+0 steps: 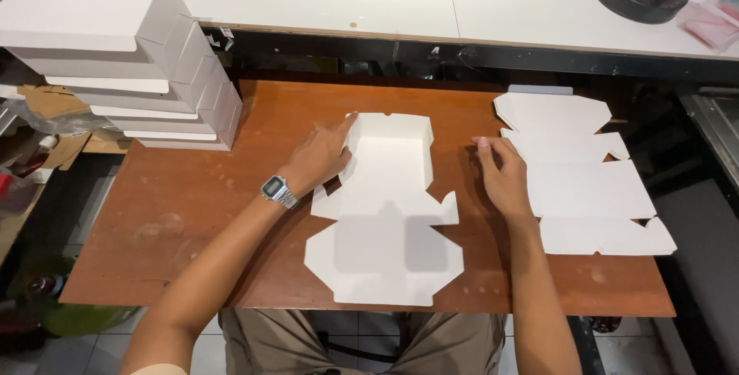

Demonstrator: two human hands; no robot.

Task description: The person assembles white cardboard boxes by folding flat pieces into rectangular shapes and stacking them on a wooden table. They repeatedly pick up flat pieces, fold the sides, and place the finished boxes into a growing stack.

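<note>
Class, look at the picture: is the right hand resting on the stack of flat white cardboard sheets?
No, the right hand lies on the brown table, just beside the flat sheets.

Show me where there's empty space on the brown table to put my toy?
Bare wood lies on the brown table between the stack of folded boxes and the left hand. It is crowded around the half-folded box, right hand and flat cutouts.

Bright, even overhead light, slightly warm. Soft shadow of the head falls on the half-folded white cardboard box blank (385, 213); short shadows lie under both forearms on the reddish-brown wooden table (192, 213). No harsh glare. Centre sharp; mild wide-angle bending and dimness toward floor corners.
</note>
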